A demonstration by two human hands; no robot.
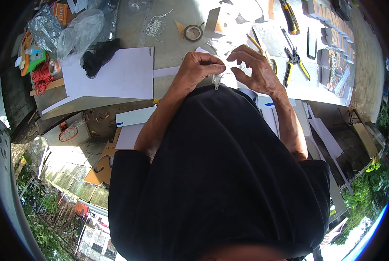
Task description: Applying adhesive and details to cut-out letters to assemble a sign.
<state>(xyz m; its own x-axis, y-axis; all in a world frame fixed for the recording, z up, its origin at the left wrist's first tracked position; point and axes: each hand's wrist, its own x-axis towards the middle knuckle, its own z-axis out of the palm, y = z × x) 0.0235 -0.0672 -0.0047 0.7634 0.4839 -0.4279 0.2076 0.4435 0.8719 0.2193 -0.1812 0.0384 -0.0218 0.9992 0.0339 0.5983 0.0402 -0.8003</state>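
Observation:
My left hand (199, 70) is closed in a pinch, thumb against forefinger, above the near edge of the table. A small clear, shiny piece (216, 81) hangs at its fingertips; its exact kind is too small to make out. Facing it, my right hand (259, 71) has its fingers curved and apart, with a gap between thumb and forefinger and nothing plainly held. Bright sunlight washes out the surface between the hands. Just beyond them lie a roll of dark tape (193, 32) and a thin yellow pencil-like tool (254, 41).
To the right lie yellow-and-black pliers (293, 65), a utility knife (289, 17) and raised block letters (333, 26). On the left are a white sheet (111, 78), a black cloth (99, 56), plastic bags (79, 37) and red cord (41, 77). White offcuts (327, 137) lean below the table.

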